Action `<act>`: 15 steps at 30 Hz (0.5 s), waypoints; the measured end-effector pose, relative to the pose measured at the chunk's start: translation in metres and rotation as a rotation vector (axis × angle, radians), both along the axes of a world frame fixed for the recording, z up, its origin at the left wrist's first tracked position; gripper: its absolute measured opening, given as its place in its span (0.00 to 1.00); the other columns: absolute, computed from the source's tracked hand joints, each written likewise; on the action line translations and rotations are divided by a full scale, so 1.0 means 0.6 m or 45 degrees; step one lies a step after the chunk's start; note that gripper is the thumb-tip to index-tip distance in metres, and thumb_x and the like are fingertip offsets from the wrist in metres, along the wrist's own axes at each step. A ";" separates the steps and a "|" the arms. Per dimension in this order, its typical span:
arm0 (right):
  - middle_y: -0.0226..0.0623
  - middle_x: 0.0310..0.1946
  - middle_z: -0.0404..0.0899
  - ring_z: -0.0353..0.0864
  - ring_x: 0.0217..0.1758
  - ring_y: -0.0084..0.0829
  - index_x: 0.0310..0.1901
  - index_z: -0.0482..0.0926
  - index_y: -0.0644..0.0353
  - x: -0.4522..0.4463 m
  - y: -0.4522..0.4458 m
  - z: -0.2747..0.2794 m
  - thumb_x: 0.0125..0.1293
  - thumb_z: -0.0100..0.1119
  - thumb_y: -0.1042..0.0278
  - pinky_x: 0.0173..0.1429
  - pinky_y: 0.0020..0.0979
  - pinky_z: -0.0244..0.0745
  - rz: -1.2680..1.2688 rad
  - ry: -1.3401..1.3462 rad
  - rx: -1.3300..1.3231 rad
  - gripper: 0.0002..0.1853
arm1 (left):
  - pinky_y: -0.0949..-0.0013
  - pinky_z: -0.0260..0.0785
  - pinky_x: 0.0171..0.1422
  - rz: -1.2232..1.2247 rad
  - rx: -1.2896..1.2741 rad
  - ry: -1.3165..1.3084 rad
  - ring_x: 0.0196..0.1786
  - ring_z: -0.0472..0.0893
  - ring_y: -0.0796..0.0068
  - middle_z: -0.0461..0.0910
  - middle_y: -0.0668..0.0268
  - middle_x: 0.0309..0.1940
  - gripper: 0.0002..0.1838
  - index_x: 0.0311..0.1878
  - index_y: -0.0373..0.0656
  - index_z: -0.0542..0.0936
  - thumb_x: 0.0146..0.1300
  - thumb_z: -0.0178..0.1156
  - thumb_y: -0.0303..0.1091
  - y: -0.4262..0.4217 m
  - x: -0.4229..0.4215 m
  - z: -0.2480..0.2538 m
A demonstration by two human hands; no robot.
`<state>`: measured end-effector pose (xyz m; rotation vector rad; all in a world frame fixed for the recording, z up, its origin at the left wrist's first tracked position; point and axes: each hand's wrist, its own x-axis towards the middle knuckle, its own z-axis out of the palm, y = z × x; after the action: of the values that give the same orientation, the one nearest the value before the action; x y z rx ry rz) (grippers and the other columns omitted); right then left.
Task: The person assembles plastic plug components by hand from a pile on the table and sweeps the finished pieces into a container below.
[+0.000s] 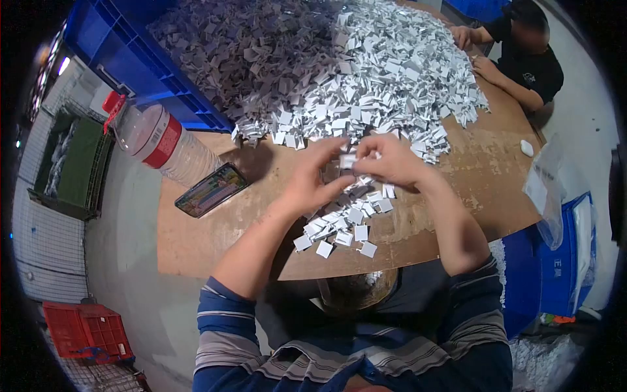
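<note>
Both hands meet over the near edge of a big heap of small white square pieces (392, 72). A white piece (347, 161) sits between them. My left hand (317, 176) curves round its left side, thumb and fingers apart, the thumb tip close beneath it. My right hand (388, 161) has its fingers curled and pinched at the right side of this piece. Below the hands, a smaller group of white pieces (343, 225) lies loose on the brown tabletop (261, 251).
A phone (211, 190) leans by a large clear bottle (160, 140) at the left. A blue crate (157, 59) stands behind them. Another person (529, 65) sits at the right with both hands at the heap. A plastic bag (547, 189) hangs over the right edge.
</note>
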<state>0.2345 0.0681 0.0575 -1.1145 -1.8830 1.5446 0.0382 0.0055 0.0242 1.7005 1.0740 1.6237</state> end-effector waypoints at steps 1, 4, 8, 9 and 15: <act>0.26 0.18 0.73 0.67 0.22 0.18 0.24 0.79 0.60 -0.004 -0.003 -0.002 0.60 0.69 0.65 0.26 0.22 0.63 0.028 -0.031 0.035 0.12 | 0.76 0.72 0.38 -0.040 0.017 0.154 0.34 0.80 0.76 0.84 0.65 0.33 0.08 0.43 0.38 0.85 0.61 0.66 0.21 -0.001 -0.009 -0.002; 0.26 0.17 0.72 0.65 0.19 0.16 0.24 0.77 0.58 -0.014 -0.008 -0.010 0.61 0.68 0.69 0.23 0.19 0.60 0.119 -0.126 0.131 0.11 | 0.75 0.73 0.41 -0.153 0.060 0.613 0.37 0.80 0.74 0.84 0.63 0.37 0.11 0.47 0.37 0.84 0.60 0.67 0.22 -0.006 -0.034 -0.010; 0.28 0.17 0.74 0.66 0.16 0.16 0.25 0.78 0.59 0.002 0.006 -0.003 0.64 0.68 0.66 0.19 0.18 0.58 0.010 -0.008 -0.188 0.12 | 0.73 0.75 0.43 -0.105 -0.229 0.673 0.38 0.81 0.73 0.84 0.62 0.39 0.16 0.52 0.38 0.83 0.60 0.69 0.23 -0.015 -0.034 0.008; 0.29 0.17 0.75 0.65 0.14 0.17 0.26 0.79 0.61 0.007 0.009 0.000 0.65 0.68 0.64 0.17 0.19 0.57 -0.100 0.049 -0.398 0.13 | 0.73 0.75 0.44 -0.089 -0.322 0.692 0.39 0.81 0.72 0.84 0.62 0.40 0.17 0.53 0.38 0.83 0.60 0.70 0.24 -0.016 -0.034 0.011; 0.30 0.17 0.75 0.63 0.12 0.15 0.28 0.79 0.62 0.018 0.018 0.009 0.67 0.65 0.67 0.15 0.19 0.55 -0.126 0.605 -0.549 0.11 | 0.73 0.76 0.45 -0.002 -0.040 0.382 0.38 0.82 0.71 0.84 0.61 0.39 0.19 0.55 0.39 0.82 0.59 0.71 0.26 -0.001 -0.032 0.000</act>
<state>0.2453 0.0787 0.0628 -0.8806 -1.2003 1.9996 0.0192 0.0050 0.0244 1.9655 1.2293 1.3707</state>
